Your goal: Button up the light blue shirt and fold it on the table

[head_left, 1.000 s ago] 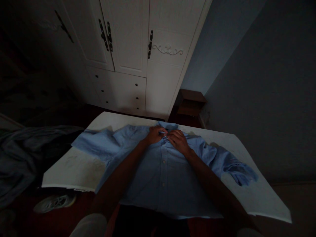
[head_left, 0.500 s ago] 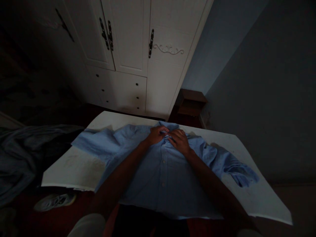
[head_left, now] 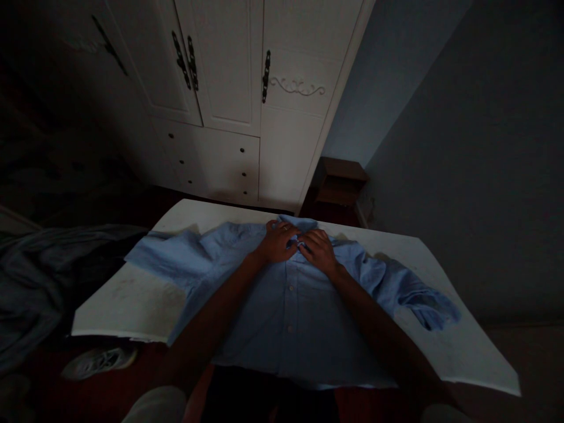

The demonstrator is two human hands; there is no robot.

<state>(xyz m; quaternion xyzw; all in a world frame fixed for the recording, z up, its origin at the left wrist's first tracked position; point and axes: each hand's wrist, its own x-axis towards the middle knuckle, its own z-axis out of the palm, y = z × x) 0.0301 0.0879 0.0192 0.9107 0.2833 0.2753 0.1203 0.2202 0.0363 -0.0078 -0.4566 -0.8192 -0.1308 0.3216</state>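
Shirt at full stretch across the table, with little slack for a tug

Blue cloth [head_left: 312, 317] covers the middle of the table [head_left: 132, 296]. The collar [head_left: 299, 222] lies at the far edge, and the hem seems to reach slightly past the near one. The left hand [head_left: 281, 242] and right hand [head_left: 317, 249] meet just below the collar, fingers bent inward, each apparently pinching a bit of fabric; the exact grip is hidden behind the knuckles.

That hidden grip looks like the first risk: if the fingertips slip, the small fold between them could spring loose, and the dim light would make this harder to notice. A pull toward the body could draw more of the hem over the near edge, where its weight might drag the rest along. One sleeve [head_left: 170, 252] reaches the left edge and could slide off if the front is tugged. The other sleeve [head_left: 434, 308], bunched near the right edge, might set creases if pressed as it lies. Uneven tension between the hands could also skew the front, pulling the buttons [head_left: 291, 288] out of line.
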